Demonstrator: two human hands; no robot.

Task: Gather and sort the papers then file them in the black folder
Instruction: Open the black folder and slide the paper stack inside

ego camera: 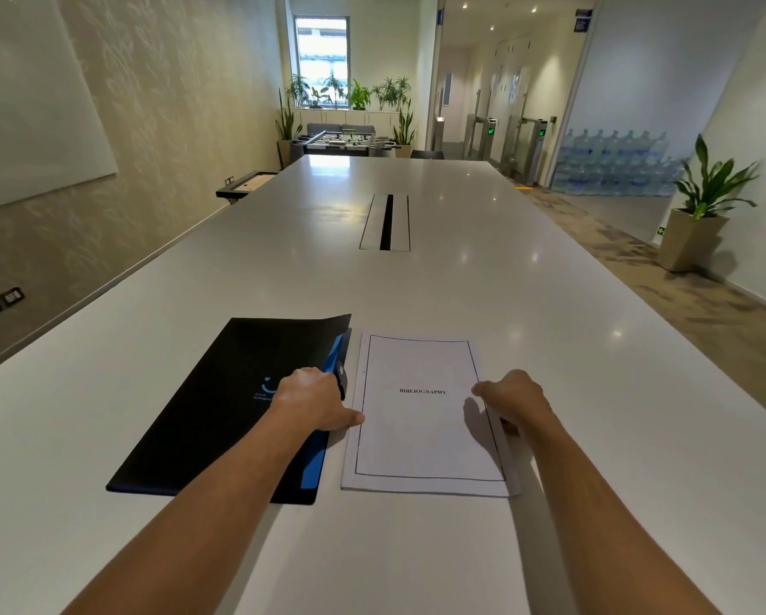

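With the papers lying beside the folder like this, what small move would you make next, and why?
Probably lift the paper stack off the table with both hands. The left hand touches its left edge, the right hand curls over its right edge, and the sheets look squared. The black folder beside it looks closed.

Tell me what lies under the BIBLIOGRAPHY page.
More white sheets: their edges show beneath the BIBLIOGRAPHY page along its bottom and right side, on the table. Their number and print are covered.
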